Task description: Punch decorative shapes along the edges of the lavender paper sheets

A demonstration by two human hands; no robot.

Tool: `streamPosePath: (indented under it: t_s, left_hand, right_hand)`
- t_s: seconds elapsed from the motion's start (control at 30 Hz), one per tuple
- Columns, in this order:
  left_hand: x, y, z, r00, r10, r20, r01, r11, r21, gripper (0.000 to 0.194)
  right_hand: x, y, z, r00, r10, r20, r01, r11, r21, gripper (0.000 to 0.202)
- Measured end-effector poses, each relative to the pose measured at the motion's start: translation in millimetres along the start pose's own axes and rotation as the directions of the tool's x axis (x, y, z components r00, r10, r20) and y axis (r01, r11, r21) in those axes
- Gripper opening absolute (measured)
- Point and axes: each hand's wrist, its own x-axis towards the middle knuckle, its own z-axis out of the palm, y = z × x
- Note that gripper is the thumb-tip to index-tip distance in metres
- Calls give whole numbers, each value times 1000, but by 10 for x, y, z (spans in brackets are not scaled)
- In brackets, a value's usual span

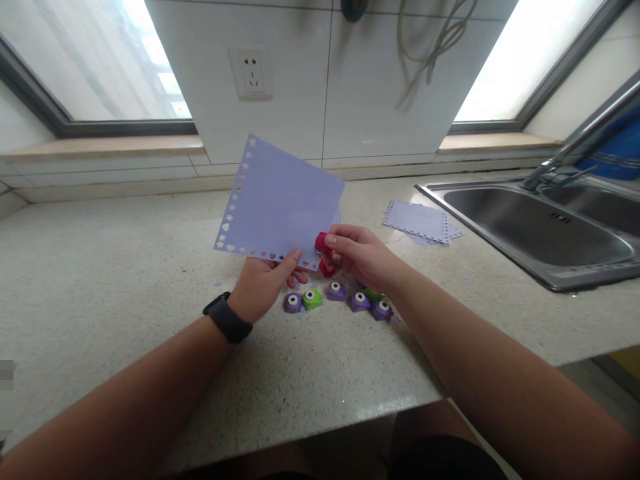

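White tiled wall (295, 93) at back of head view, w/ socket (251, 72) & loose cable (435, 53) up top, windows either side; speckled counter (125, 267) in front, steel sink (525, 227) on R.

L hand (260, 287), black watch (227, 319) on wrist, grips lilac sheet (285, 193) at bottom edge, thumb on top, fingers under. Sheet's tilted up off counter; small cut-out shapes (hearts, stars etc.) run along its left & bottom edges.

R hand (363, 257) pinches red punch (321, 241) btwn thumb & fingers, right by sheet's lower R corner. Red piece (327, 267) shows just below; can't tell if same punch.

Purple punches (336, 291) & green punch (313, 299) sit on counter nr hands, another green one partly hidden by R arm. Punched lilac sheets (417, 220) lie overlapping nr sink.
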Motion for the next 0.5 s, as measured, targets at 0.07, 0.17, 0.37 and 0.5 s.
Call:
streamPosePath:
  t_s: [0.07,0.17,0.37,0.5]
  left_hand:
    - [7,-13,1,1000,10,-3,-10,1000,17,31]
    - [12,-27,-8,1000,19,-3,-18,998,56,34]
    - [24,-39,-89,996,-32,-84,56,951,305,48]
    - [105,-82,-127,992,15,-121,3,990,144,28]
  right_hand:
    - [0,5,-7,1000,-7,-2,7,999,-35,28]
    - [-2,19,-21,1000,-14,-6,14,997,-78,27]
    - [-28,20,-19,996,-82,18,84,983,-165,31]
    - [-41,2,-18,978,-201,52,207,945,-254,36]
